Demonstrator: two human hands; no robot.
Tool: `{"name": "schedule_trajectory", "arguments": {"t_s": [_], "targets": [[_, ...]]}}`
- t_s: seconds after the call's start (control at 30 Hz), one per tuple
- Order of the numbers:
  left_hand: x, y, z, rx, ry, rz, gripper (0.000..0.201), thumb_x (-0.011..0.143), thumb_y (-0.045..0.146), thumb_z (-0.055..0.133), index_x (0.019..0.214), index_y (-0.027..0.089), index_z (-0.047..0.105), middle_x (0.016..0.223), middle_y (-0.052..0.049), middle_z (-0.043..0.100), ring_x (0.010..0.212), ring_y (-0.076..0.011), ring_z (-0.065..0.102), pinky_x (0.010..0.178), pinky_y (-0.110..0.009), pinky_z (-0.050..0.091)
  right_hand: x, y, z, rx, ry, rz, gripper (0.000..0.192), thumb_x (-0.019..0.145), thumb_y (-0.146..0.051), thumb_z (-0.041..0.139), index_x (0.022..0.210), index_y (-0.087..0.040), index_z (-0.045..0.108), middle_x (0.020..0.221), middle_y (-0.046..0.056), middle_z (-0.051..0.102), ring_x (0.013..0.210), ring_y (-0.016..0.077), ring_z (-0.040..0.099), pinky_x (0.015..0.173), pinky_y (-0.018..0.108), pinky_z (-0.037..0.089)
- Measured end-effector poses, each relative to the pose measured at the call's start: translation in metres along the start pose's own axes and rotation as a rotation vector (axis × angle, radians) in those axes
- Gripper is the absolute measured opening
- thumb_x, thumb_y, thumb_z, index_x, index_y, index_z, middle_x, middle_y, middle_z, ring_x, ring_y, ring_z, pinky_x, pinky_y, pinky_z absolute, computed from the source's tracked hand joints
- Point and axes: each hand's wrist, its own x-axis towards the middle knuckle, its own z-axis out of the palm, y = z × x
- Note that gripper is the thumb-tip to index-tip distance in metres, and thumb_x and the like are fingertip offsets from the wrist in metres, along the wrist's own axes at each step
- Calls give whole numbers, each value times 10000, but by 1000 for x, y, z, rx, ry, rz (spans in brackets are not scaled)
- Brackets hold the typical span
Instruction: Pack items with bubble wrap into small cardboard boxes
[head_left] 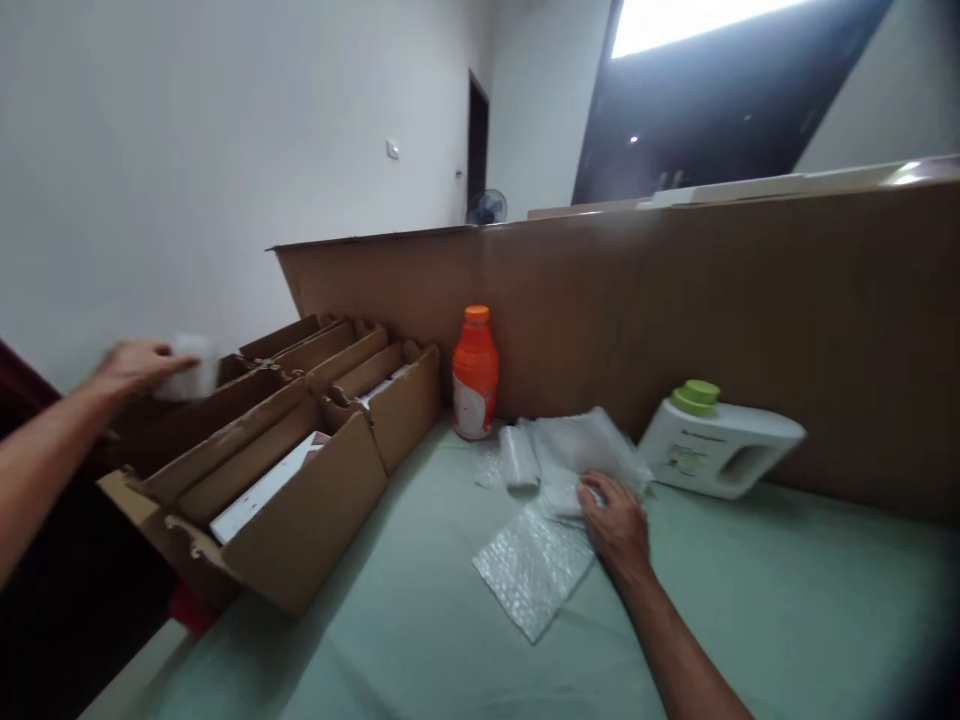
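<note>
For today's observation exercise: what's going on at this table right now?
A person works at a green-covered table. Their left hand holds a small white object, blurred, above a row of open cardboard boxes. Their right hand rests on bubble wrap sheets. An orange bottle and a white jug with a green cap stand behind.

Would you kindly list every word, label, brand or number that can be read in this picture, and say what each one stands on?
None can be read.
White jug: a dark line of print and a small label on its side, too blurred.
Orange bottle: a white label patch, no legible letters.
Cardboard boxes: no print visible.
</note>
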Motion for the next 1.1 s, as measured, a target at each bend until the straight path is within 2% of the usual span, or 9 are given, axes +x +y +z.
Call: {"name": "schedule_trajectory", "arguments": {"t_s": [0.13,0.2,0.33,0.43,0.57,0.67,0.8,0.93,1.1], "targets": [[-45,61,-11,-222,227,81,417,660,508,698,956,215,723,494,88,456,446,-97,394,457,-234,445,-4,0,2,-28,-3,45,328,839,-385,485,957,-223,744,1137,98,745,1034,293,639,917,449,469],[-80,96,8,-467,27,308,468,659,513,741,1023,220,731,805,30,685,657,-148,589,666,-323,566,-5,-2,1,-33,-5,52,334,845,-378,479,970,-223,746,1157,100,741,1052,296,634,916,447,466],[-132,160,73,-589,-538,503,603,663,556,754,1125,172,697,1022,-88,739,882,-276,696,801,-423,583,-7,-4,-2,-33,-18,40,345,847,-388,474,979,-219,745,1142,100,746,1046,286,642,915,436,472],[-126,178,97,-502,-564,589,743,725,501,723,1360,152,562,1164,-121,703,1008,-280,685,873,-403,561,-6,-2,-2,-19,-29,30,347,843,-403,474,971,-225,743,1127,91,752,1046,282,642,921,430,476],[-54,155,85,-349,-224,490,577,857,351,642,1396,186,524,1232,-94,678,998,-206,672,870,-325,544,-4,0,0,25,-34,27,375,840,-442,445,936,-223,735,1131,105,748,1039,299,642,939,468,476],[13,121,73,-186,-107,299,478,862,167,615,1335,125,562,1201,-108,688,982,-187,664,861,-292,530,0,2,1,55,-33,24,416,814,-492,435,908,-214,729,1112,135,749,1024,338,651,935,524,479],[68,82,85,-77,-182,152,315,901,154,642,1207,86,613,1137,-105,681,990,-206,656,873,-350,543,4,11,1,72,-36,17,427,789,-549,458,883,-228,725,1077,130,758,1022,359,667,939,543,491],[91,61,111,-17,-373,94,300,951,370,640,1127,127,646,1102,-51,667,953,-225,668,813,-385,587,5,20,0,103,-41,5,401,792,-565,494,871,-244,720,1057,108,761,1030,345,681,952,526,504],[114,49,134,-42,-443,93,257,958,347,637,1074,118,650,997,-40,677,829,-168,669,721,-324,588,7,20,-4,128,-53,28,372,769,-580,539,832,-257,713,1027,104,763,1021,365,686,944,544,511]]}}
